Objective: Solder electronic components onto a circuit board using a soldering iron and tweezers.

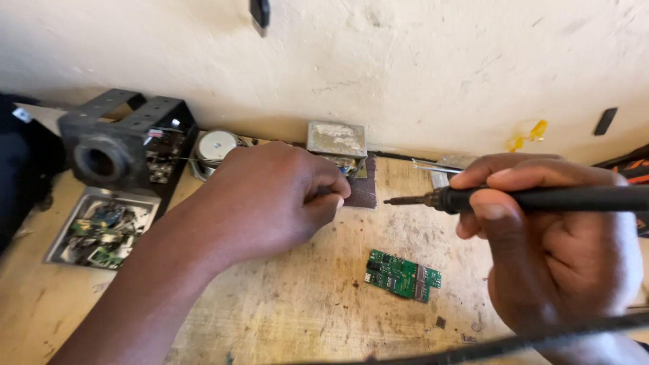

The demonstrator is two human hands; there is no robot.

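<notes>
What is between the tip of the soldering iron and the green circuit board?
Only bare wooden table, seen in the head view. The soldering iron in the right hand points its tip above the green circuit board; nothing lies between them.

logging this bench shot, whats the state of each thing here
left hand: closed in a fist, pinching something small I cannot make out
right hand: gripping the soldering iron
soldering iron: held level, tip pointing left, above the bench
green circuit board: flat on the bench, untouched
metal tray: holding loose parts
tweezers: lying on the bench
</notes>
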